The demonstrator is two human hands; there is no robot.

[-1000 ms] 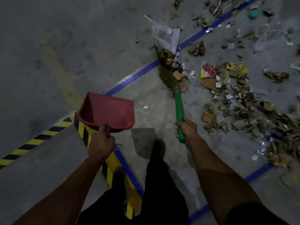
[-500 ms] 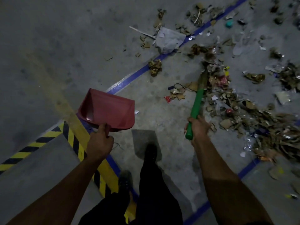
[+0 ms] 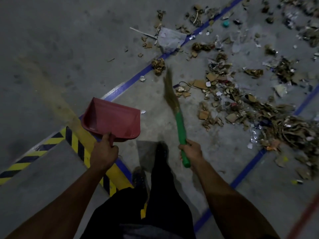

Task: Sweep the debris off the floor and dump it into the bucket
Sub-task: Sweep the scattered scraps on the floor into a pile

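Since half a second ago your broom (image 3: 174, 107) swung from the debris (image 3: 241, 100) toward the left; its long axis now runs from your right hand (image 3: 190, 152), fingers wrapped around the green handle, up and slightly left, bristles blurred beside the blue line (image 3: 133, 80); your left hand (image 3: 104, 155) grips the red dustpan (image 3: 112, 119) by its handle, mouth pointing away from you, above the yellow-black tape (image 3: 76, 140); debris lies on the floor (image 3: 60, 40) to the right.
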